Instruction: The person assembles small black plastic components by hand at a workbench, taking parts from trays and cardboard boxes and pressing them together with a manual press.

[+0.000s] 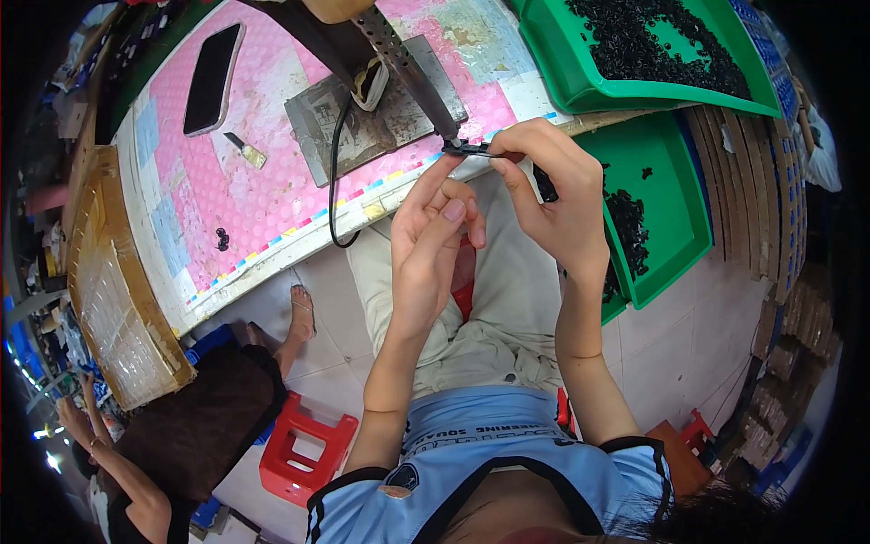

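A small black part (469, 150) sits under the tip of a soldering iron (408, 82) mounted above the table's near edge. My right hand (557, 190) is closed, thumb and index finger pinching the part's right end. From the left, my left hand (430, 245) reaches up with its index fingertip touching the part's underside. Its thumb and remaining fingers are loosely curled and apart, with nothing visible between them. The part's exact shape is too small to make out. A worn metal plate (317, 122) lies below the iron's stand.
On the pink table covering (281, 181) lie a phone (214, 80), a short blade (245, 150) and small black pieces (222, 239). Two green trays (580, 86) of black parts stand at right. A black cable (335, 181) loops over the edge. Another person (127, 471) sits lower left, near a red stool (304, 453).
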`<state>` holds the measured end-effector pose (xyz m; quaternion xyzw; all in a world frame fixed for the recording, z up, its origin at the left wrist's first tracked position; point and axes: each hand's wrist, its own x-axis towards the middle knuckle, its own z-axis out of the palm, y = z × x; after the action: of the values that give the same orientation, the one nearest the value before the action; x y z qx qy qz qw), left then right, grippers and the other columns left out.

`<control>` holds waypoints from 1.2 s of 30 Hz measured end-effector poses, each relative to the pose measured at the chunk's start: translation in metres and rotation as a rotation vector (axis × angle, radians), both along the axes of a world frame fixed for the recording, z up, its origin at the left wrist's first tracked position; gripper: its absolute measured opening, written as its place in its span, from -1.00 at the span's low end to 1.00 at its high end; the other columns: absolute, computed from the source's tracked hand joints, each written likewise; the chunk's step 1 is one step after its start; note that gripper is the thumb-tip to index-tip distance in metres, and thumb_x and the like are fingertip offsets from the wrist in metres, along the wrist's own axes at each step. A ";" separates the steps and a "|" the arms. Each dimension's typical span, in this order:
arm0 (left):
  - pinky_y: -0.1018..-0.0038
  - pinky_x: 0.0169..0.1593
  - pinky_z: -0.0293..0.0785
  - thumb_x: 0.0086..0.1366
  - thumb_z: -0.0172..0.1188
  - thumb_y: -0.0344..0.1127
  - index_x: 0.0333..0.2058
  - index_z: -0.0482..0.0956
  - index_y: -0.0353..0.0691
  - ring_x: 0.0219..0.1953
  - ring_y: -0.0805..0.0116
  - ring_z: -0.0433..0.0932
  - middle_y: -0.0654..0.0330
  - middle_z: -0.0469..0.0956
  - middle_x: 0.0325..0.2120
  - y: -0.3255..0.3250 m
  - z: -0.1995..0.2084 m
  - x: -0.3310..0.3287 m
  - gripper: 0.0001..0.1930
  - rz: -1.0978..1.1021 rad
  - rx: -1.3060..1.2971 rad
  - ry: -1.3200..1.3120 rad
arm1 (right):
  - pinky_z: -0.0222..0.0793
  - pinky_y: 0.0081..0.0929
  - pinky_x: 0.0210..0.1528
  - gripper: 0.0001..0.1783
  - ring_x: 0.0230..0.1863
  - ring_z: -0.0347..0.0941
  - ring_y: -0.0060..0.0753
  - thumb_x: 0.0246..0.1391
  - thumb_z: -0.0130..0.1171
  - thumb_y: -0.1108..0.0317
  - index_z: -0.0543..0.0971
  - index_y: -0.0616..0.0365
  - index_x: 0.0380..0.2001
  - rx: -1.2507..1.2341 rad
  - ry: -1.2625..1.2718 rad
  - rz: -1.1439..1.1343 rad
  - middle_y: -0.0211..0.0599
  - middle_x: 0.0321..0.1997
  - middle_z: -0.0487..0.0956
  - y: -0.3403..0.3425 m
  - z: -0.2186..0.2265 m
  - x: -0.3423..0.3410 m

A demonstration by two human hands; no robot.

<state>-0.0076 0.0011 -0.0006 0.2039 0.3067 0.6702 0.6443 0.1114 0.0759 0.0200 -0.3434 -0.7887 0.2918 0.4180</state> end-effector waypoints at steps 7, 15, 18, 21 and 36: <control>0.62 -0.42 0.23 0.11 -0.08 -0.41 0.00 0.14 -0.41 -0.52 0.50 0.30 0.22 0.32 -0.46 0.000 -0.003 -0.001 -0.55 -0.005 0.017 -0.033 | 0.26 -0.47 -0.45 -0.85 -0.47 0.33 -0.20 -0.24 0.01 0.63 0.40 0.25 -0.47 0.018 -0.034 0.019 -0.22 -0.50 0.38 -0.001 0.002 0.000; 0.62 -0.40 0.23 0.12 -0.06 -0.41 0.00 0.14 -0.40 -0.50 0.49 0.31 0.22 0.32 -0.46 -0.014 -0.010 0.002 -0.55 -0.034 -0.069 0.011 | 0.27 -0.42 -0.43 -0.82 -0.44 0.34 -0.16 -0.25 0.01 0.63 0.40 0.25 -0.45 -0.030 -0.110 0.036 -0.20 -0.47 0.39 -0.014 -0.007 0.008; 0.63 -0.40 0.24 0.12 -0.06 -0.42 0.00 0.14 -0.40 -0.49 0.50 0.31 0.22 0.32 -0.46 -0.022 -0.013 0.007 -0.56 -0.064 -0.088 0.021 | 0.27 -0.41 -0.42 -0.81 -0.43 0.35 -0.15 -0.27 0.02 0.65 0.41 0.24 -0.45 -0.074 -0.083 0.012 -0.20 -0.46 0.39 -0.026 -0.009 0.016; 0.64 -0.39 0.25 0.13 -0.07 -0.44 -0.01 0.13 -0.40 -0.48 0.51 0.32 0.22 0.32 -0.46 -0.031 -0.015 0.014 -0.57 -0.093 -0.107 0.036 | 0.28 -0.42 -0.43 -0.80 -0.43 0.36 -0.16 -0.27 0.03 0.65 0.41 0.23 -0.45 -0.076 -0.099 -0.011 -0.20 -0.45 0.40 -0.037 -0.014 0.027; 0.66 -0.35 0.24 0.11 -0.09 -0.46 -0.05 0.20 -0.37 -0.46 0.56 0.34 0.28 0.33 -0.48 -0.063 -0.050 0.062 -0.61 -0.402 -0.258 0.263 | 0.32 -0.70 -0.51 -0.96 -0.58 0.38 -0.59 -0.07 0.00 0.50 0.41 0.23 -0.47 -0.525 0.483 -0.727 -0.32 -0.55 0.46 -0.047 -0.193 0.185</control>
<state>0.0543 -0.0624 -0.0510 0.2623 0.4239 0.4518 0.7398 0.2966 0.0284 -0.1729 -0.6118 -0.3991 0.3871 0.5627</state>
